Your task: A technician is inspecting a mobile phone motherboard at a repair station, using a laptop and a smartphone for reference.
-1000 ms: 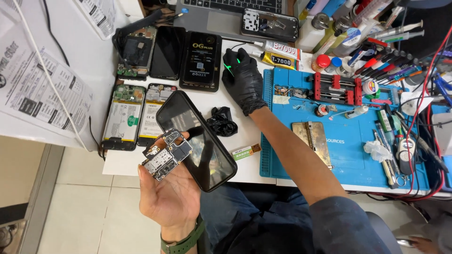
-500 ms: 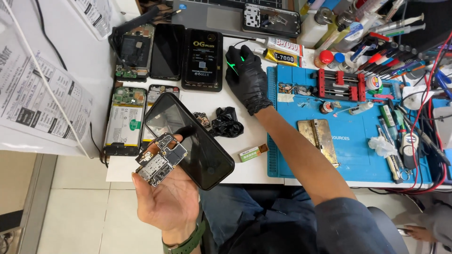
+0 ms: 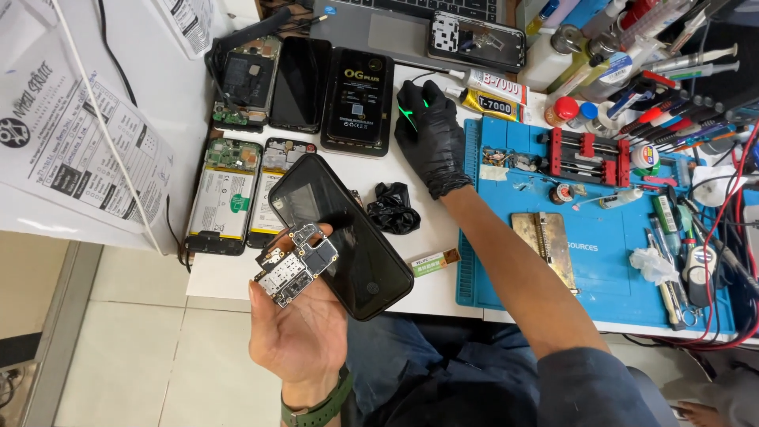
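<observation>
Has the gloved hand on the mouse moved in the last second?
No. The gloved right hand rests on the mouse, just left of the blue mat, as before.

On my white table (image 3: pixel 237 273) two opened phones (image 3: pixel 224 195) lie side by side, batteries showing, with three more phones in a row above them, the middle one a dark screen (image 3: pixel 300 83). A crumpled black glove (image 3: pixel 393 209) sits near the blue work mat (image 3: pixel 609 261), which carries a red clamp fixture (image 3: pixel 589 154) and a brass-coloured plate (image 3: pixel 544 241). Two glue tubes (image 3: pixel 490 91) lie just above the mat. A laptop (image 3: pixel 395 24) sits at the top, with a phone frame (image 3: pixel 477 39) resting on it. Printed sheets (image 3: pixel 71 150) hang at my left.
</observation>
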